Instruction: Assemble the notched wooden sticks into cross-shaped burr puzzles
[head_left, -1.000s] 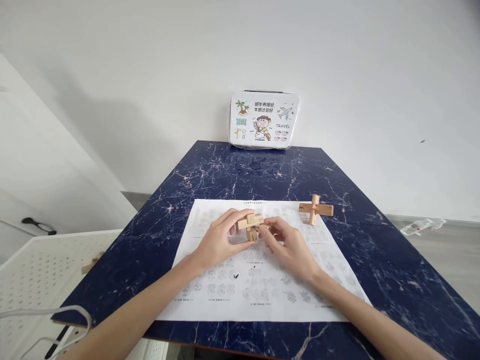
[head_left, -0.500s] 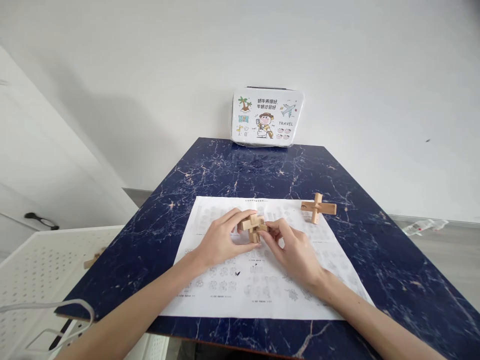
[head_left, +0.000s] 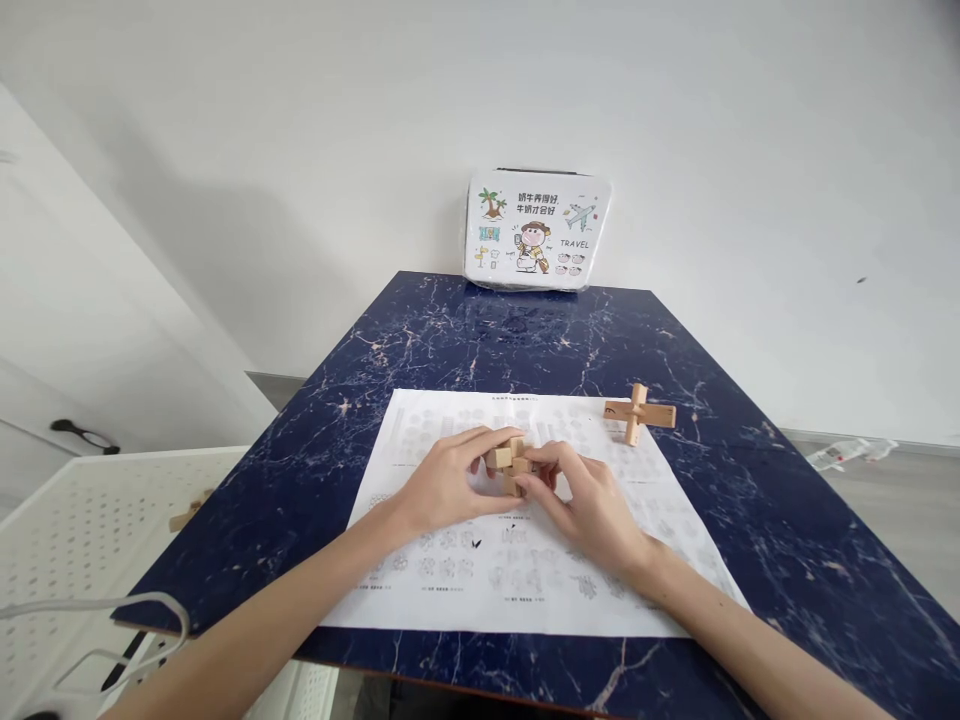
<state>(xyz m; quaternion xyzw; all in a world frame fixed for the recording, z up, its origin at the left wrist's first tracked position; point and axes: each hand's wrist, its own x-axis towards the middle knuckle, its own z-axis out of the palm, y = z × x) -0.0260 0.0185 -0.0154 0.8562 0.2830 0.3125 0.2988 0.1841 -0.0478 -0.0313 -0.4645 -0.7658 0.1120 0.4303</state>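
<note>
Between my two hands is a small interlocking wooden burr puzzle (head_left: 511,464) made of pale notched sticks. My left hand (head_left: 448,474) grips it from the left, fingers over the top and thumb along the lower edge. From the right, my right hand (head_left: 577,493) pinches it with thumb and fingertips. Parts of the puzzle are hidden behind the fingers. Under both hands lies a printed instruction sheet (head_left: 427,610) with rows of small diagrams. Another wooden puzzle, cross-shaped (head_left: 637,413), stands on the sheet's upper right edge.
A white cartoon-printed case (head_left: 537,230) leans on the wall at the back of the blue marbled table (head_left: 480,340). On the left are a white perforated surface (head_left: 90,520), wooden pieces (head_left: 187,512) and a white cable (head_left: 161,600). A plastic packet (head_left: 847,453) lies beyond the right edge.
The burr puzzle has been turned slightly in my hands, so different stick ends face me. Both hands stay around it, and the view has shifted a little.
</note>
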